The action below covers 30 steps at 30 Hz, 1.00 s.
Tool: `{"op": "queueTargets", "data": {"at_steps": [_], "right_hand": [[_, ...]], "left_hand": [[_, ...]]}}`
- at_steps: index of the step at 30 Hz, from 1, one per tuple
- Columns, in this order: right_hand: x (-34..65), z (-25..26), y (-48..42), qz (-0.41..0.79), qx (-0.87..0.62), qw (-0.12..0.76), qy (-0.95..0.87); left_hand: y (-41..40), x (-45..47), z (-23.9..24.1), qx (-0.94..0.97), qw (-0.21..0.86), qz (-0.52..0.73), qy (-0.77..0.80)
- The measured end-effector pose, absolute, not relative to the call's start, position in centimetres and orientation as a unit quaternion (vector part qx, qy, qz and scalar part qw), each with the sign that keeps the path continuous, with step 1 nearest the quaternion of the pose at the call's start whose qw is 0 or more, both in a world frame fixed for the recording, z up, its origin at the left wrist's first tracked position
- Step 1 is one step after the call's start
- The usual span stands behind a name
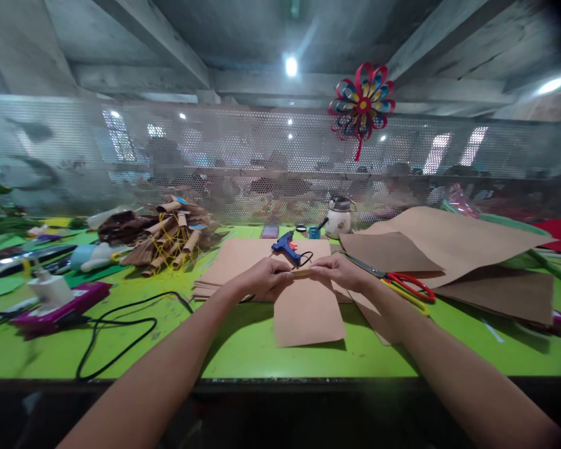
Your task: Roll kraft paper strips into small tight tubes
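Observation:
A sheet of brown kraft paper (308,315) hangs toward me over the green table, its far edge folded or rolled into a narrow strip. My left hand (268,274) pinches the left end of that strip, and my right hand (335,269) pinches the right end. Both hands are closed on the paper. Just beyond them a blue glue gun (287,245) with a red trigger lies on a stack of brown paper (234,259). Scissors (404,284) with red and yellow handles rest beside my right forearm.
Bundled brown paper rolls (168,240) with yellow ties lie at left. A purple power strip (63,308) and black cable (121,321) are nearer. Large brown sheets (453,243) cover the right side. A white jug (339,218) stands before the perforated metal screen (262,156).

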State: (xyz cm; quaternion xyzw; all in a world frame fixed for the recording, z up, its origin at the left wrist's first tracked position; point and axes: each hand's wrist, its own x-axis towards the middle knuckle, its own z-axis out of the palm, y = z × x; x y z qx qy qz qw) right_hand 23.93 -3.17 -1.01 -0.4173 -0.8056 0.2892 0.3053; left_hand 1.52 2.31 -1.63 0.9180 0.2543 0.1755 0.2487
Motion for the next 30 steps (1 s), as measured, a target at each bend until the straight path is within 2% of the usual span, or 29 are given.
{"op": "queueTargets", "data": {"at_steps": [6, 18, 30], "right_hand": [[24.0, -0.7, -3.4, 0.296, -0.432, 0.303, -0.796], [24.3, -1.2, -2.9, 0.284, -0.451, 0.321, -0.783], [24.5, -0.7, -3.2, 0.305, -0.433, 0.32, -0.786]], "left_hand": [[2.6, 1.4, -1.9, 0.909, 0.27, 0.18, 0.261], [2.3, 1.7, -2.0, 0.914, 0.196, 0.199, 0.294], [1.7, 1.7, -1.5, 0.903, 0.28, 0.178, 0.275]]}}
